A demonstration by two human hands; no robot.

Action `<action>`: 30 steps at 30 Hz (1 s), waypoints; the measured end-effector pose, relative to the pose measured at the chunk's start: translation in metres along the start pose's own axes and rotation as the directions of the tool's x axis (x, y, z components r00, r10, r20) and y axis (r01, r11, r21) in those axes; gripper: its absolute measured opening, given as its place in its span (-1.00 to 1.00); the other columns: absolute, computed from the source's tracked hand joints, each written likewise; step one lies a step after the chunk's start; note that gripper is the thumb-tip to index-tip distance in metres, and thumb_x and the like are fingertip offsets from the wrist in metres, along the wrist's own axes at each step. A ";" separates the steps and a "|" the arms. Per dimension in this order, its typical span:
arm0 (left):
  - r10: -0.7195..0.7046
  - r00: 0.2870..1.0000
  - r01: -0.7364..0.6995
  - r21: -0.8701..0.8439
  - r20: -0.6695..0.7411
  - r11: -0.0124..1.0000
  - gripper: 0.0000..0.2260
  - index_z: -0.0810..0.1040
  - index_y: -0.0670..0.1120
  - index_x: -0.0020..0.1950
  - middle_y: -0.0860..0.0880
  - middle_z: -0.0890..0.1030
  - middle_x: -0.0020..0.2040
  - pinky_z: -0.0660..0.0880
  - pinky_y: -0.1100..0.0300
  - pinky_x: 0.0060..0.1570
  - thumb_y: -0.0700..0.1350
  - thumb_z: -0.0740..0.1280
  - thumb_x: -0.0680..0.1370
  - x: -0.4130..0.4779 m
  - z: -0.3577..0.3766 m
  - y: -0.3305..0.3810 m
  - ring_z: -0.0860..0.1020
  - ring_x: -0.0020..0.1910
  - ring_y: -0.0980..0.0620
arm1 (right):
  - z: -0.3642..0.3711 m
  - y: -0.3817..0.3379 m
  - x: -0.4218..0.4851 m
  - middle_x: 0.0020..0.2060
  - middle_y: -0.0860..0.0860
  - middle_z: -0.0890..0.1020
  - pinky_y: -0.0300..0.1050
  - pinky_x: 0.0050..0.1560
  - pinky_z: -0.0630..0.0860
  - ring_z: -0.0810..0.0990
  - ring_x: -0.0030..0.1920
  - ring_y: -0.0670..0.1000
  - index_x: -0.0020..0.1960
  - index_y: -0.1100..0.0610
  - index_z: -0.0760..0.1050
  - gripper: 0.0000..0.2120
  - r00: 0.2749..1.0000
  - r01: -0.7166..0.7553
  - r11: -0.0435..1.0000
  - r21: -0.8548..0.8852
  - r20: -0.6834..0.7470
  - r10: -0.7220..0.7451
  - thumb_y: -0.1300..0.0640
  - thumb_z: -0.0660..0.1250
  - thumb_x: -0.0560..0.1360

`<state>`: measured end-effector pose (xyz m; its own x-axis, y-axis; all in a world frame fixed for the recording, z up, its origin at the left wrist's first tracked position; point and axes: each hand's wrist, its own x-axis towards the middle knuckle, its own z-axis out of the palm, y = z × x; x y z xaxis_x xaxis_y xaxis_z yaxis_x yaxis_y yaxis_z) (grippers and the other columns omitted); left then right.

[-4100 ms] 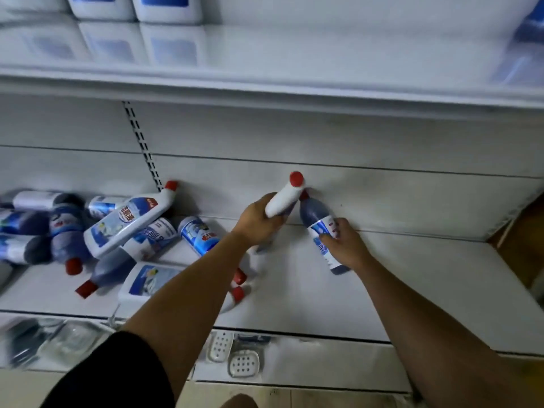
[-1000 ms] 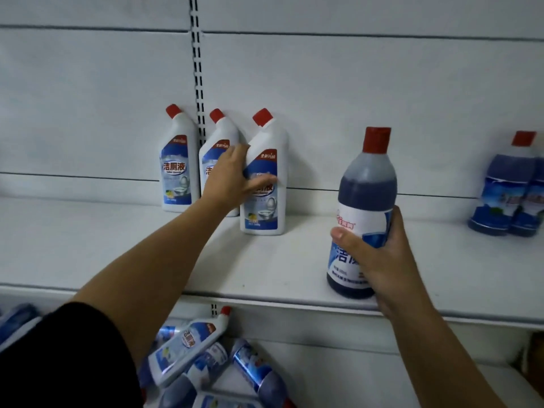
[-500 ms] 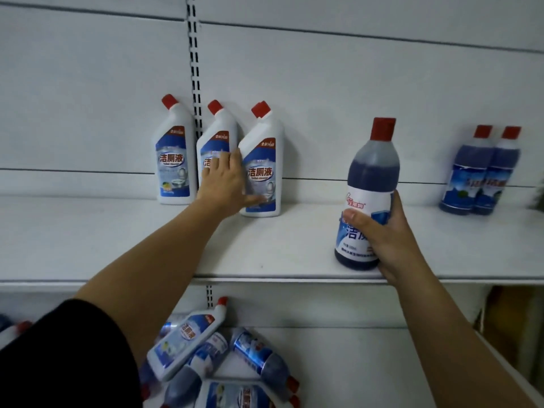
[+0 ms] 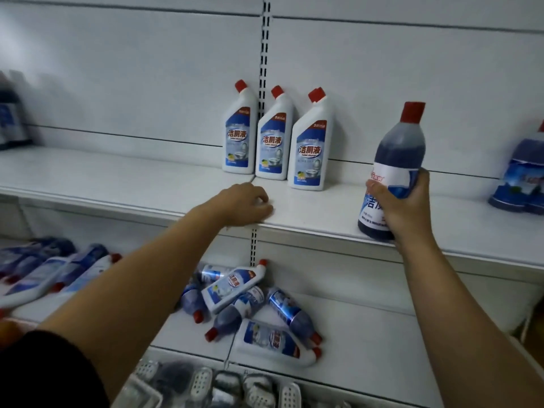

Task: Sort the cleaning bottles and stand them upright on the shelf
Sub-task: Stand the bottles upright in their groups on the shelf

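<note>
Three white angled-neck toilet cleaner bottles (image 4: pixel 309 148) with red caps stand upright side by side at the back of the upper shelf (image 4: pixel 147 184). My left hand (image 4: pixel 244 204) holds nothing and hovers over the shelf's front edge, fingers loosely curled, apart from the bottles. My right hand (image 4: pixel 403 204) grips a dark blue bottle (image 4: pixel 397 160) with a red cap, upright, its base at the front edge of the shelf. Further blue bottles (image 4: pixel 521 178) stand blurred at the far right.
On the lower shelf (image 4: pixel 382 334) lies a jumble of several white and blue bottles (image 4: pixel 244 304) on their sides, with more bottles (image 4: pixel 50 272) to the left. Plastic soap dishes (image 4: pixel 206 384) fill the shelf below. A dark bottle (image 4: pixel 11 119) stands at the upper shelf's far left.
My left hand has let go of the third white bottle and drawn back to the shelf's front edge. The right hand still holds the blue bottle. The view has swung left.
</note>
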<state>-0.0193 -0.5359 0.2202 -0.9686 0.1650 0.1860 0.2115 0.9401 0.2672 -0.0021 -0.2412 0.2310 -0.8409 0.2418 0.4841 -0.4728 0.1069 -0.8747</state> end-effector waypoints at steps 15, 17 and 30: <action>-0.170 0.976 0.178 0.041 -0.139 0.983 -0.53 0.53 0.00 0.32 -0.10 0.55 0.28 0.47 -0.06 0.19 0.26 0.20 0.56 -0.081 -0.070 -0.207 0.51 0.21 -0.14 | 0.226 -0.068 -0.068 0.05 -0.06 0.61 -0.09 -0.09 0.64 0.68 -0.02 -0.03 0.23 -0.08 0.33 -0.50 0.990 0.029 0.981 0.191 0.133 -0.055 0.13 0.50 0.41; -0.184 0.971 0.194 0.051 -0.153 0.980 -0.51 0.53 0.00 0.32 -0.10 0.55 0.28 0.48 -0.07 0.18 0.26 0.18 0.55 -0.094 -0.083 -0.245 0.52 0.20 -0.15 | 0.271 -0.077 -0.079 0.04 -0.04 0.61 -0.13 -0.13 0.64 0.68 -0.05 -0.03 0.25 -0.04 0.33 -0.49 0.989 0.012 0.973 0.231 0.138 -0.045 0.13 0.50 0.41; -0.297 0.935 0.318 0.084 -0.196 0.944 -0.50 0.43 0.07 0.41 -0.11 0.42 0.41 0.37 -0.09 0.24 0.30 0.13 0.58 -0.151 -0.140 -0.432 0.42 0.33 -0.17 | 0.527 -0.100 -0.119 0.02 0.04 0.60 -0.11 -0.17 0.62 0.67 -0.11 0.01 0.19 0.04 0.32 -0.57 0.939 -0.058 0.961 0.270 0.341 -0.039 0.11 0.48 0.44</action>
<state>0.0541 -1.0088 0.2087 -0.9425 -0.1830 0.2795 -0.1188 0.9655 0.2316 0.0070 -0.7892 0.2738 -0.8610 -0.1058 0.4975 -0.4771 -0.1714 -0.8620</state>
